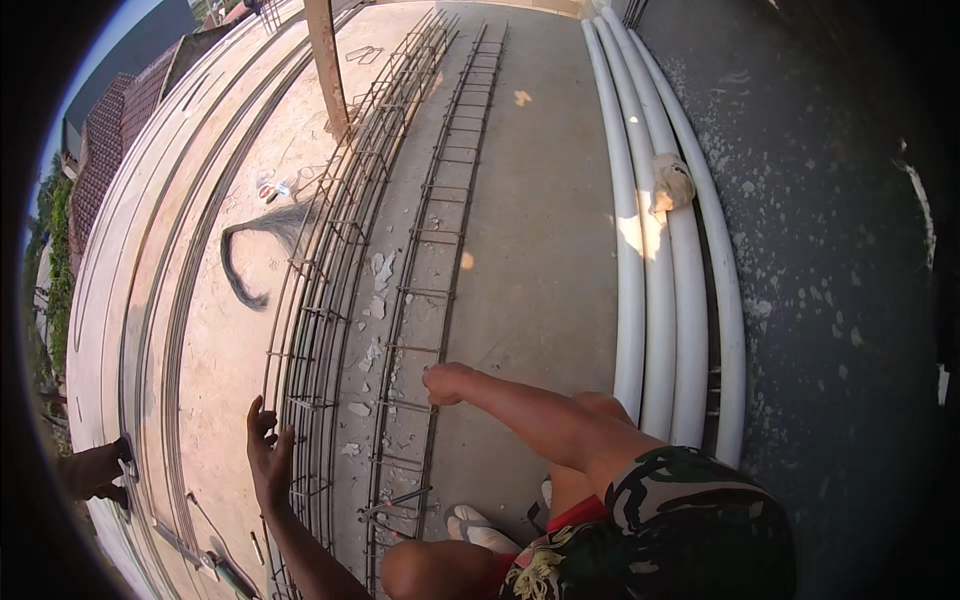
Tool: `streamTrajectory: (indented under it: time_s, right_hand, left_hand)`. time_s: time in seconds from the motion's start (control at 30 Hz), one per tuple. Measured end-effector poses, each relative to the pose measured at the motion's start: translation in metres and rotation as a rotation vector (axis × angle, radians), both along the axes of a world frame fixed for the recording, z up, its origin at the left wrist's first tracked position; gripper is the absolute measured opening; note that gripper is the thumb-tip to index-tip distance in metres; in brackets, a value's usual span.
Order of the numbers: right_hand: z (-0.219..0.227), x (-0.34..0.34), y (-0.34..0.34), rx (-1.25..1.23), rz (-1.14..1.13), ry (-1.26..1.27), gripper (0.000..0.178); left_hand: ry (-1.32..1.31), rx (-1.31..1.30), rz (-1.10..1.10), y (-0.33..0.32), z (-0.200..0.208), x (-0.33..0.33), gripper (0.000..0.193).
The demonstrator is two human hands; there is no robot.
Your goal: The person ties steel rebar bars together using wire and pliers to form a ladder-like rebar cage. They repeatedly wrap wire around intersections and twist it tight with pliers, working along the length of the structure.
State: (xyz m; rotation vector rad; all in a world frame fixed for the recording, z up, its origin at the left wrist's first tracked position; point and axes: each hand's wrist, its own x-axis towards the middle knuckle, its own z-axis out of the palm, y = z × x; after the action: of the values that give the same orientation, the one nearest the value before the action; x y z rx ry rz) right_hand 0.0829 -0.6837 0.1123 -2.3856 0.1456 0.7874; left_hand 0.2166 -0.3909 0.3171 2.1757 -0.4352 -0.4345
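In the head view, the flat ladder-shaped rebar frame (425, 292) lies on the concrete floor in front of the person, running away from the knees toward the far end, with a squared rebar cage (322, 312) of long bars and stirrups just beside it on the left. The right hand (445, 383) is at the frame's right-hand bar, between two crosspieces; its fingers seem curled in, but they are mostly turned away, so how tightly they close, and whether they hold the bar or a bit of wire, I cannot tell. The left hand (270, 455) is raised by the cage's left edge, fingers loosely spread and palm open, with nothing visible in it. As for progress, crosspieces already span the frame's two long bars along most of its visible length, so its layout looks largely done; whether every joint is fastened is too small to make out, and any joints not yet secured would be what is left. The cage appears further along, its stirrups in place around the bars. A bundle of thin wire (229, 265) lies left of the cage, concrete chips (380, 270) are scattered between cage and frame, and white pipes (688, 300) run along the right.
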Motion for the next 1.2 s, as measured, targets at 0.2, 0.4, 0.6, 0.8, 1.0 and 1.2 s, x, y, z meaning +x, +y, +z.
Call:
streamTrajectory:
  time_s: [0.2, 0.4, 0.6, 0.8, 1.0, 1.2]
  right_hand:
    - [0.086, -0.112, -0.066, -0.125, -0.336, -0.062, 0.035]
    - [0.170, -0.262, -0.089, -0.335, -0.744, 0.042, 0.046]
    - [0.216, -0.285, -0.085, -0.370, -0.889, 0.106, 0.054]
    - [0.262, -0.188, -0.071, -0.281, -0.844, 0.079, 0.046]
    - [0.276, -0.008, -0.049, -0.173, -0.480, 0.100, 0.046]
    - [0.210, 0.170, -0.043, -0.057, -0.086, -0.024, 0.048]
  left_hand:
    - [-0.201, 0.815, -0.019, 0.073, -0.303, 0.089, 0.108]
    - [-0.342, 1.045, 0.107, 0.049, -0.287, 0.071, 0.094]
    - [-0.658, 0.996, 0.113, 0.070, -0.291, 0.086, 0.079]
    - [-0.292, 0.753, 0.081, 0.047, -0.246, 0.083, 0.111]
    - [-0.189, 0.763, 0.073, 0.051, -0.245, 0.090, 0.112]
    - [-0.194, 0.745, 0.087, 0.052, -0.249, 0.089, 0.110]
